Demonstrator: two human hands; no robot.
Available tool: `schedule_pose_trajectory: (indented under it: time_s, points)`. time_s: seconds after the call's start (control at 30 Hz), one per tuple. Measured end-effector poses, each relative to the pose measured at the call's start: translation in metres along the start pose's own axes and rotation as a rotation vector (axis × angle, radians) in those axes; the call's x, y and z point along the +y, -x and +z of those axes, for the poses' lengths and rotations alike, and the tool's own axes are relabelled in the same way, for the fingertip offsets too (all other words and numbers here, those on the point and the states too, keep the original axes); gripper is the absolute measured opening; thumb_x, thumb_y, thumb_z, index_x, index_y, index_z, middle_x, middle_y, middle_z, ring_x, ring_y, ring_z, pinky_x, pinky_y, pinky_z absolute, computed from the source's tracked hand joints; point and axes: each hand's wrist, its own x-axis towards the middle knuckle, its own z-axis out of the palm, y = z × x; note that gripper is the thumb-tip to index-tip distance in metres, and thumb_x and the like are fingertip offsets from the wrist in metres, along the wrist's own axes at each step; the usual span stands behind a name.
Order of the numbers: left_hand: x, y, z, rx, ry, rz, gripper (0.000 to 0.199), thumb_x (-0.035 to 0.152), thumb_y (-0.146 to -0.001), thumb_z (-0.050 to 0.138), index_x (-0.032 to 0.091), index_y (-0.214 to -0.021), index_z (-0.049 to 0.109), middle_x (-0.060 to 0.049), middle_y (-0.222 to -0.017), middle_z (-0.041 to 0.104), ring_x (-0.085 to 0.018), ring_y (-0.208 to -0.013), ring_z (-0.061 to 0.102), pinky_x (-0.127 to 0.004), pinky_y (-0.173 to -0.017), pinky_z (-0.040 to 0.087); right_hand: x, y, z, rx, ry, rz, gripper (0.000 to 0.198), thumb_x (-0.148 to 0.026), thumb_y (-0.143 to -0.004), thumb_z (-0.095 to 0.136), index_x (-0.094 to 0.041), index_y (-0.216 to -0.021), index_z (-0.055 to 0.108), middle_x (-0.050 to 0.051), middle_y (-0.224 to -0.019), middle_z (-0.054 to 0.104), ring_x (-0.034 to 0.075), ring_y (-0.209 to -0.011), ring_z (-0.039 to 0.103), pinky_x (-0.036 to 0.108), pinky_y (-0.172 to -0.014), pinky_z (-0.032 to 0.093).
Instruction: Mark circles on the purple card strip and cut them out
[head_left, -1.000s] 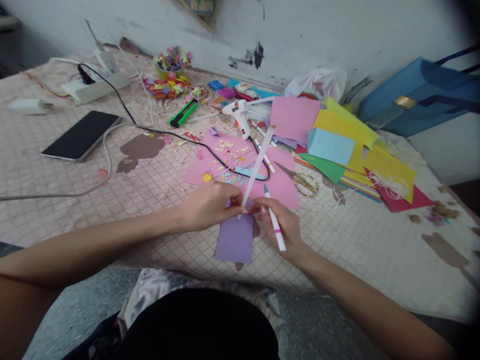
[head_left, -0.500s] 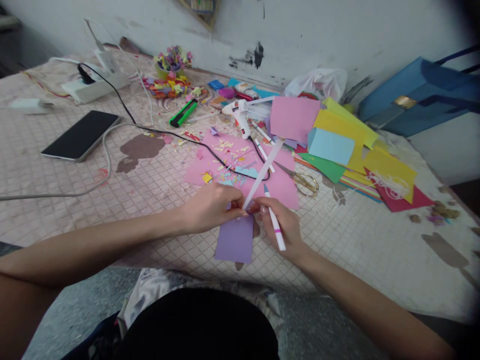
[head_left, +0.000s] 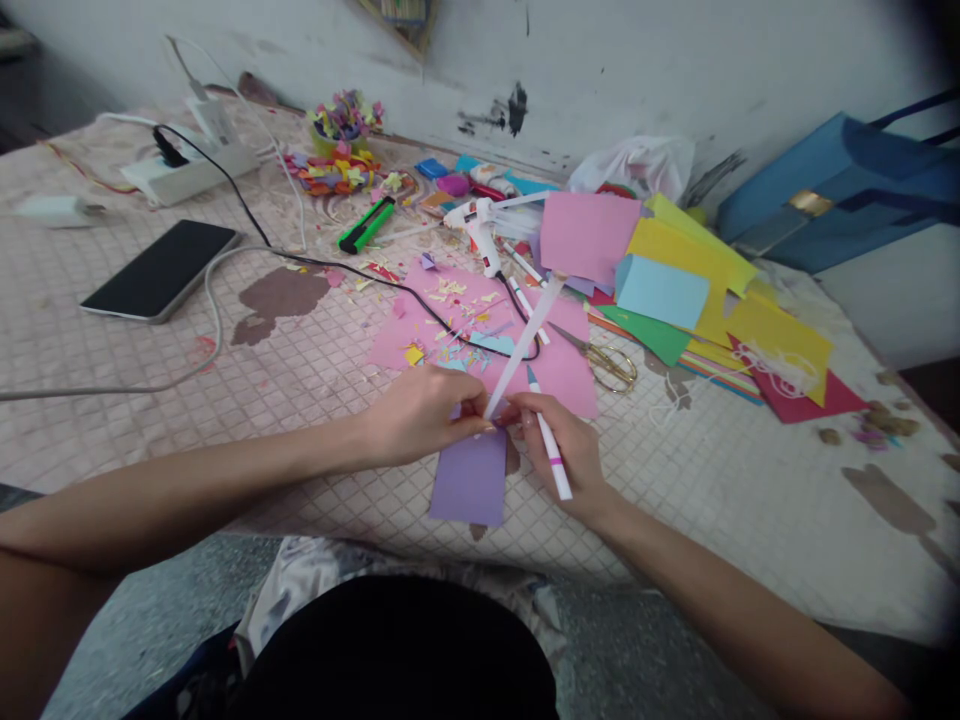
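By near edge of worktop (head_left: pixel 645 500), approx. mid, I've got the purple paper (head_left: pixel 469 482), its far end btwn my hands. My L hand (head_left: pixel 424 415) has fingers pinched on low end of white strip (head_left: pixel 525 345); my R hand (head_left: pixel 564 440) has fingers curled round white marker (head_left: pixel 553 453), tip twd far edge.

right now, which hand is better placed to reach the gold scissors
Probably the right hand: it is nearer the gold scissors, on its own side, though it also holds a white marker. The left hand is farther off, at the white strip.
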Motion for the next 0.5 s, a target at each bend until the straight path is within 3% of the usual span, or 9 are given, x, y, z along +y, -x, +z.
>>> schedule_pose_trajectory:
  time_s: [0.37,0.5]
  points:
    - [-0.0009,-0.0003,0.0011,-0.019,-0.008,0.004,0.008,0.013,-0.079,0.071,0.013,-0.074,0.065,0.003,-0.062,0.062,-0.008,-0.056,0.056,-0.018,-0.055,0.035,0.0006,0.0009,0.0001,-0.008,-0.047,0.027,0.025,-0.022,-0.097,0.045,-0.023,-0.119,0.058,0.003,-0.095,0.071,0.015,-0.08,0.07,0.03,-0.074,0.057]
    - [-0.0028,-0.0004,0.001,-0.021,-0.031,-0.001,0.01,0.017,-0.079,0.073,0.013,-0.075,0.066,0.003,-0.062,0.063,-0.009,-0.056,0.055,-0.018,-0.054,0.034,-0.0035,-0.0031,-0.0062,0.043,-0.174,0.092,0.028,-0.028,-0.097,0.047,-0.024,-0.123,0.059,0.002,-0.088,0.067,0.012,-0.069,0.064,0.028,-0.065,0.052]
